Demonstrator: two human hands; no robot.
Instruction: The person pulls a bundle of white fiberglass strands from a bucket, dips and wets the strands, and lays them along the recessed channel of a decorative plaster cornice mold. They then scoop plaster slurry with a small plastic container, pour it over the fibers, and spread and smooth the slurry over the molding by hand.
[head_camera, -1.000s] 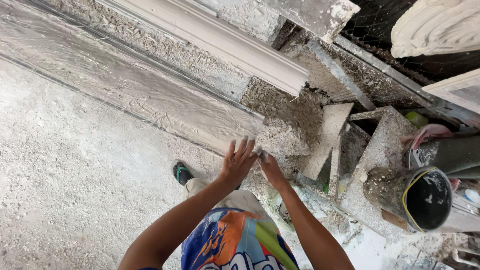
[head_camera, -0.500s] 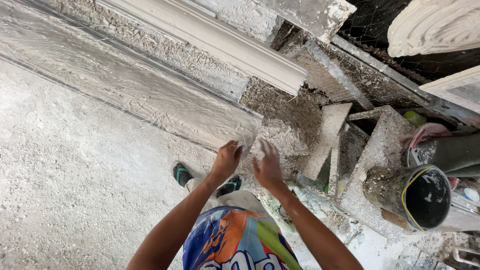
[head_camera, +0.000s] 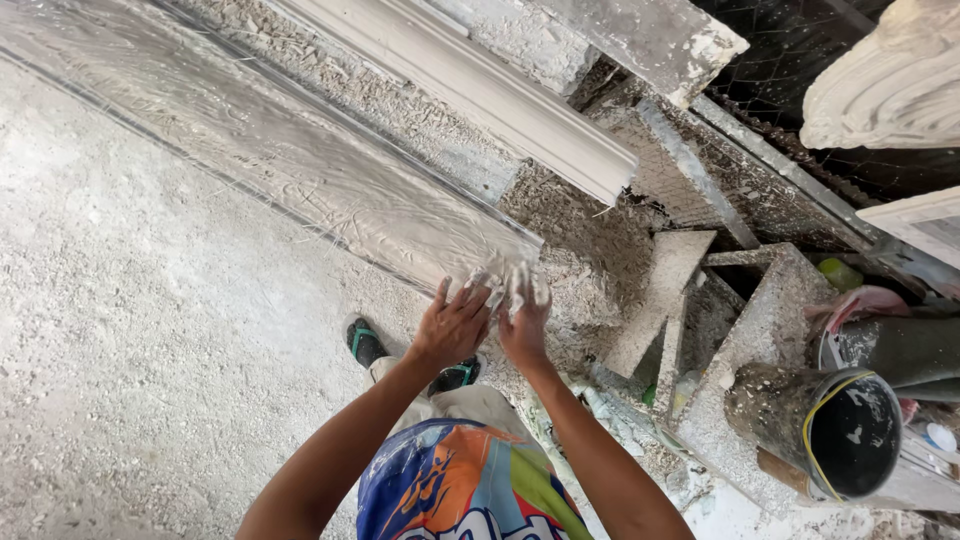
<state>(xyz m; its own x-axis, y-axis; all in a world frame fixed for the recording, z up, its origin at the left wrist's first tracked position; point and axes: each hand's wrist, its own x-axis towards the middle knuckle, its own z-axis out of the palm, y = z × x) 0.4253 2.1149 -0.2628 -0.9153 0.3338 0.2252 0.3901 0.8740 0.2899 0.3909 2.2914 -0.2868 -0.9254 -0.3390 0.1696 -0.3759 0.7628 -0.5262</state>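
We had both hands side by side at the centre of the frame, left hand (head_camera: 455, 325) and right hand (head_camera: 522, 318), fingers spread and white with plaster, pressed flat on the near end of one long wet plaster strip (head_camera: 300, 180) running to the upper left. One white moulding (head_camera: 480, 95) lay above it. One black bucket (head_camera: 850, 435) stood lower right. Bare floor (head_camera: 130, 350) lay open at left.

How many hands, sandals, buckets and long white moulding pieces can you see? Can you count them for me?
Hands: 2, the left hand and the right hand, both smeared with white plaster
Sandals: 2, one black and green sandal and a second sandal partly hidden by the arm
Buckets: 1, the black bucket
Long white moulding pieces: 1, the white moulding
Total: 6
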